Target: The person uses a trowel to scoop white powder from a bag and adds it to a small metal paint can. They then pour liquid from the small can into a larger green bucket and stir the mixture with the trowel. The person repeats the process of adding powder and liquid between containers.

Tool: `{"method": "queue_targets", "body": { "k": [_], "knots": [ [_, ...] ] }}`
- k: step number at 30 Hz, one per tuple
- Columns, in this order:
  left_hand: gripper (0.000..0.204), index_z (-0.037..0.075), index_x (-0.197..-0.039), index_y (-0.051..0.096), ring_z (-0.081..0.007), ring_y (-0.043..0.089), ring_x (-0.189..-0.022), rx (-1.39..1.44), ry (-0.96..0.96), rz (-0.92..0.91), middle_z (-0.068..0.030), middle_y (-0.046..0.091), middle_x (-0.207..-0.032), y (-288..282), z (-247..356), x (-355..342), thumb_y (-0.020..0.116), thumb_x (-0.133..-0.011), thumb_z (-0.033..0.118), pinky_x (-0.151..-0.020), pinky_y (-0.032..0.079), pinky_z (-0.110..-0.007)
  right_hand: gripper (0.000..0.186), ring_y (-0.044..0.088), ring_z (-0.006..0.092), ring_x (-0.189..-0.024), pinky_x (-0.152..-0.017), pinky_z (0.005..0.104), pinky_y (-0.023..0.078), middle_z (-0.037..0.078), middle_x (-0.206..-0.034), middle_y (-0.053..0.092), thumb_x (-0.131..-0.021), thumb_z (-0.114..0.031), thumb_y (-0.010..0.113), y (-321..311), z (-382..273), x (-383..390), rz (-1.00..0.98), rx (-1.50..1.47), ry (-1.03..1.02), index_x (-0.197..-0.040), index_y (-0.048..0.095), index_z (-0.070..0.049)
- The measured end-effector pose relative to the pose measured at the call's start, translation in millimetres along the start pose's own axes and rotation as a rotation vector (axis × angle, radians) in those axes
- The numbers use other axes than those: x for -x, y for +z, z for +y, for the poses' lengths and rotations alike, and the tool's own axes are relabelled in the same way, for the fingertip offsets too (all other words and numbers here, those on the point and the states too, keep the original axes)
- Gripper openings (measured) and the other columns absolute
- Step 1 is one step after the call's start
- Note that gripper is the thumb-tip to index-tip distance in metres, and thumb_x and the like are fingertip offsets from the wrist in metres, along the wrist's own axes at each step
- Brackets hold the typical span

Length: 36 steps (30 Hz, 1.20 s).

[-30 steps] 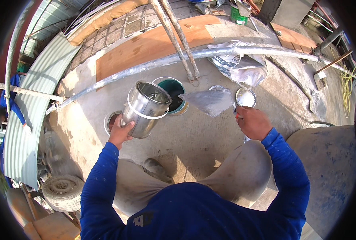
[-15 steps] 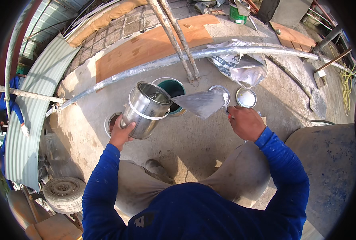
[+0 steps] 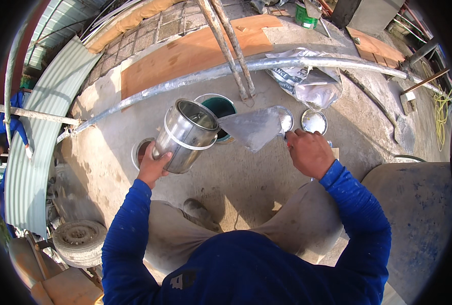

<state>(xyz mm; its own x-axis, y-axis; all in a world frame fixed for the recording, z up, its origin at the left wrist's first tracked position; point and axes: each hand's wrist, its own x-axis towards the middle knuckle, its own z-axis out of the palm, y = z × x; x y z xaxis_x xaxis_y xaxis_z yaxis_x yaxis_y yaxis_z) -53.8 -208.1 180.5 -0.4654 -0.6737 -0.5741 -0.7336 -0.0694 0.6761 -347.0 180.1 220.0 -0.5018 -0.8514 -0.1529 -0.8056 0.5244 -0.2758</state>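
My left hand point(image 3: 154, 166) grips a shiny metal can point(image 3: 185, 140) with a white band, held tilted to the right. My right hand point(image 3: 311, 151) is closed on the handle of a trowel, whose grey blade point(image 3: 251, 127) points left, its tip at or near the can's rim. Behind the can stands a dark green bucket point(image 3: 221, 108) on the concrete. Two round silver lids or shallow containers, one with white material point(image 3: 313, 120), lie beyond my right hand. Another round container point(image 3: 140, 147) sits behind my left hand, partly hidden.
A long pipe point(image 3: 144, 94) crosses beyond, with two leaning poles point(image 3: 226, 46), plywood point(image 3: 185, 63), a sack point(image 3: 307, 84), a shovel point(image 3: 401, 134) and a yellow hose point(image 3: 442, 122). Corrugated sheet point(image 3: 33, 178), a tyre point(image 3: 78, 239) and a co-worker's blue sleeve point(image 3: 15, 122) are left, a grey slab point(image 3: 409, 213) right.
My right hand and the trowel have moved left, bringing the blade to the can. The can in my left hand stays tilted in much the same place.
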Motion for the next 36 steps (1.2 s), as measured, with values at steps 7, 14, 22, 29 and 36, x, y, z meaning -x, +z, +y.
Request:
{"method": "queue_targets", "body": {
  "k": [7, 14, 22, 29, 36],
  "knots": [
    [0.099, 0.013, -0.168, 0.025, -0.0227, 0.066, -0.115, 0.003, -0.008, 0.001, -0.0135, 0.059, -0.145, -1, 0, 0, 0.085, -0.093, 0.034, -0.068, 0.061, -0.034, 0.014, 0.074, 0.0368, -0.086, -0.083, 0.0517, 0.056, 0.015, -0.096, 0.072, -0.093, -0.014, 0.063, 13, 14, -10, 0.017, -0.002, -0.027, -0.103, 0.068, -0.006],
    [0.098, 0.014, -0.168, 0.025, -0.023, 0.066, -0.117, 0.006, -0.017, -0.011, -0.0142, 0.058, -0.146, 0, 2, 3, 0.084, -0.093, 0.035, -0.069, 0.061, -0.035, 0.016, 0.073, 0.0389, -0.089, -0.085, 0.0523, 0.054, 0.016, -0.099, 0.071, -0.093, -0.014, 0.064, 30, 31, -22, -0.007, -0.047, -0.037, -0.106, 0.067, -0.006],
    [0.099, 0.015, -0.169, 0.024, -0.0229, 0.067, -0.116, 0.001, -0.005, -0.018, -0.0139, 0.058, -0.145, 0, 3, 2, 0.085, -0.093, 0.035, -0.07, 0.062, -0.035, 0.018, 0.072, 0.0428, -0.09, -0.084, 0.0551, 0.054, 0.019, -0.1, 0.071, -0.095, -0.016, 0.063, 60, 40, -32, 0.036, -0.178, -0.041, -0.109, 0.066, -0.005],
    [0.098, 0.016, -0.169, 0.024, -0.0231, 0.067, -0.117, -0.039, 0.009, -0.017, -0.0142, 0.059, -0.144, -3, 0, 0, 0.084, -0.093, 0.033, -0.071, 0.062, -0.036, 0.021, 0.072, 0.0476, -0.091, -0.083, 0.0582, 0.054, 0.026, -0.101, 0.073, -0.097, -0.017, 0.06, 71, 31, -44, 0.006, -0.291, -0.016, -0.11, 0.066, -0.002],
    [0.1, 0.016, -0.169, 0.025, -0.0233, 0.068, -0.116, -0.033, 0.016, -0.001, -0.0148, 0.061, -0.142, -1, 3, 1, 0.085, -0.092, 0.034, -0.07, 0.062, -0.036, 0.03, 0.071, 0.0418, -0.082, -0.076, 0.0493, 0.055, 0.027, -0.09, 0.071, -0.096, -0.02, 0.063, 59, 37, -43, -0.146, -0.56, 0.089, -0.113, 0.066, 0.005]
  ]
}}
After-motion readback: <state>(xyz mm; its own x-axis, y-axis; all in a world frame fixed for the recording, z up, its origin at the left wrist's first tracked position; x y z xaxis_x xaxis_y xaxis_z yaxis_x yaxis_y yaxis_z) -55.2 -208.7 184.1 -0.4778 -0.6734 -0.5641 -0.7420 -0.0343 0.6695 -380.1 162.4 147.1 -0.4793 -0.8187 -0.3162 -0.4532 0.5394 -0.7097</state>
